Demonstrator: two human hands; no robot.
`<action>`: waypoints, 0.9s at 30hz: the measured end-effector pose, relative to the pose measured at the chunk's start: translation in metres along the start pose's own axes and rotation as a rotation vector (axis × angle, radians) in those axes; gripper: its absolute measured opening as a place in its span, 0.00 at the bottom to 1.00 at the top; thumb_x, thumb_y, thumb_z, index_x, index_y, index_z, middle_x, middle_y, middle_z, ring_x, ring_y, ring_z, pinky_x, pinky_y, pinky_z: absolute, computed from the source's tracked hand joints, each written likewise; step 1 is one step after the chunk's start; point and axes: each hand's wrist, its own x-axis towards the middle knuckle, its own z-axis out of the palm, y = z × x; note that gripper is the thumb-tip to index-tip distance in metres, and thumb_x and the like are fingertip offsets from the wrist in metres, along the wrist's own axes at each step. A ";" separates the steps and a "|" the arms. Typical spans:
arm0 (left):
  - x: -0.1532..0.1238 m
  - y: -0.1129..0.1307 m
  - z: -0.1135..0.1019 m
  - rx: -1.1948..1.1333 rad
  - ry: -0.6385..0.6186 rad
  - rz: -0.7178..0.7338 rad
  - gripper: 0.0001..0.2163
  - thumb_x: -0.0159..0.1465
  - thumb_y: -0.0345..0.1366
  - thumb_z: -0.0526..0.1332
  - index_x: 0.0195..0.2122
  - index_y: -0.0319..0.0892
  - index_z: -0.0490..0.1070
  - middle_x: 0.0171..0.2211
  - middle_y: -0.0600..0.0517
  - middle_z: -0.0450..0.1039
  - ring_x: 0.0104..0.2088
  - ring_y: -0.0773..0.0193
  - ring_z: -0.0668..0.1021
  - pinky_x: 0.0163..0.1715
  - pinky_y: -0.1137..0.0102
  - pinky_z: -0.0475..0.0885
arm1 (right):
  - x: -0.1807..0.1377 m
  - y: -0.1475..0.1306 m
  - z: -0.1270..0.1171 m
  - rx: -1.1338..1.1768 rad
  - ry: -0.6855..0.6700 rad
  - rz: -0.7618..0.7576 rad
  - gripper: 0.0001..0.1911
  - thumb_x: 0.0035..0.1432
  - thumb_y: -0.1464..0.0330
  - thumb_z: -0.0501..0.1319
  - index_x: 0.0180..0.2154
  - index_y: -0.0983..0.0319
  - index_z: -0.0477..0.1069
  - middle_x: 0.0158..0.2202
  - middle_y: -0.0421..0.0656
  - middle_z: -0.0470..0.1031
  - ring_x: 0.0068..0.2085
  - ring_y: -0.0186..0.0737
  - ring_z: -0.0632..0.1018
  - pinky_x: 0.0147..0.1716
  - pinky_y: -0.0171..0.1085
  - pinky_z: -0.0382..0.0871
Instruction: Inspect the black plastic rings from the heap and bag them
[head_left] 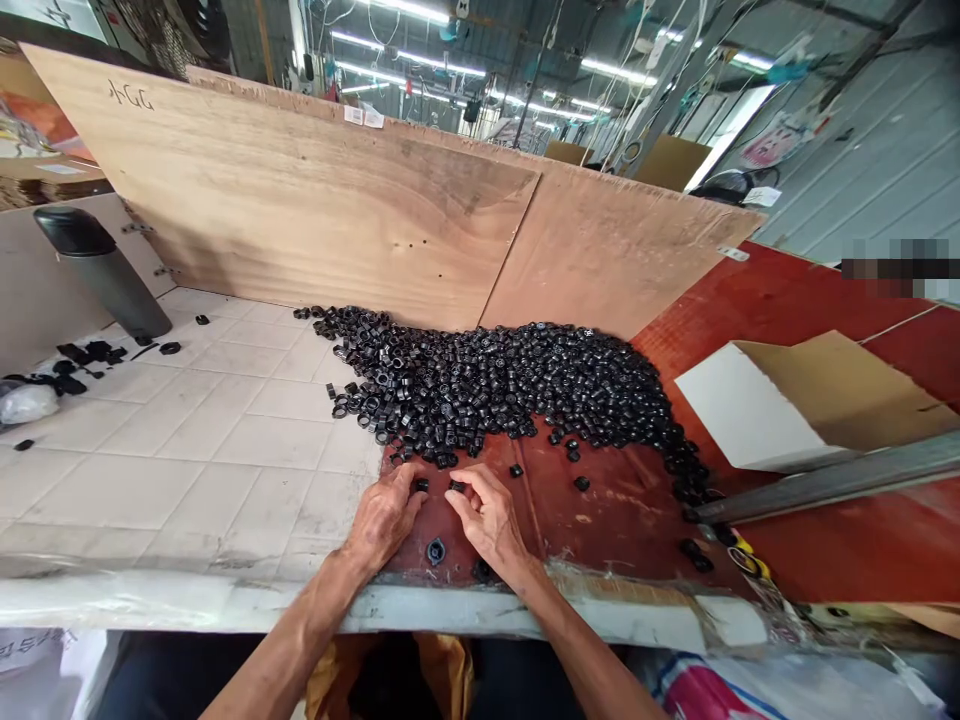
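Just in front of a wide heap of small black plastic rings and caps [480,375], both hands work close together over the dark red board. My left hand [386,515] is closed, with a small black ring-like part [421,485] between thumb and fingers. A similar small black part [456,486] is pinched in my right hand [487,510]. Between the wrists a round black cap with side lugs [436,551] lies on the board. Another dark piece [482,570] sits partly hidden by my right wrist. Single black pieces [581,484] lie right of my hands.
Plywood panels [337,190] stand behind the heap. At left are a dark grey bottle [109,275] and scattered black pieces [94,355] on pale tiles. An open carton [757,410], a metal bar [832,480] and yellow-handled scissors [746,560] are at right. A wrapped edge [225,600] runs along the front.
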 end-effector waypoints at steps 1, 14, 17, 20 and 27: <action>0.001 0.002 0.000 -0.048 -0.021 -0.008 0.16 0.66 0.25 0.60 0.53 0.48 0.69 0.41 0.53 0.81 0.40 0.58 0.84 0.43 0.63 0.79 | 0.000 -0.008 0.000 0.043 -0.036 0.004 0.08 0.66 0.67 0.63 0.45 0.57 0.78 0.43 0.46 0.79 0.34 0.42 0.77 0.33 0.38 0.73; 0.010 -0.012 -0.001 0.132 0.287 -0.141 0.13 0.65 0.29 0.63 0.50 0.46 0.72 0.48 0.48 0.76 0.37 0.57 0.82 0.38 0.62 0.80 | 0.028 -0.002 0.021 0.102 -0.026 0.117 0.08 0.59 0.68 0.66 0.42 0.57 0.78 0.41 0.43 0.80 0.34 0.40 0.78 0.36 0.37 0.73; 0.011 -0.014 0.001 0.187 0.311 -0.124 0.08 0.66 0.29 0.61 0.44 0.46 0.73 0.48 0.47 0.77 0.39 0.55 0.82 0.38 0.63 0.79 | 0.024 -0.002 0.021 0.128 -0.049 0.101 0.05 0.60 0.68 0.66 0.40 0.57 0.79 0.39 0.42 0.79 0.35 0.39 0.79 0.37 0.36 0.72; 0.010 -0.014 0.000 0.203 0.278 -0.104 0.05 0.66 0.28 0.60 0.40 0.46 0.72 0.45 0.48 0.79 0.39 0.55 0.83 0.39 0.63 0.78 | 0.021 -0.005 0.021 0.159 -0.067 0.112 0.07 0.61 0.69 0.64 0.41 0.57 0.80 0.40 0.42 0.79 0.36 0.39 0.79 0.37 0.35 0.73; 0.005 -0.004 -0.004 0.159 0.186 -0.019 0.10 0.64 0.29 0.62 0.46 0.46 0.69 0.42 0.47 0.81 0.42 0.53 0.83 0.44 0.60 0.79 | 0.022 -0.016 0.021 0.337 -0.065 0.123 0.07 0.60 0.67 0.65 0.41 0.58 0.79 0.44 0.43 0.79 0.39 0.40 0.80 0.39 0.36 0.75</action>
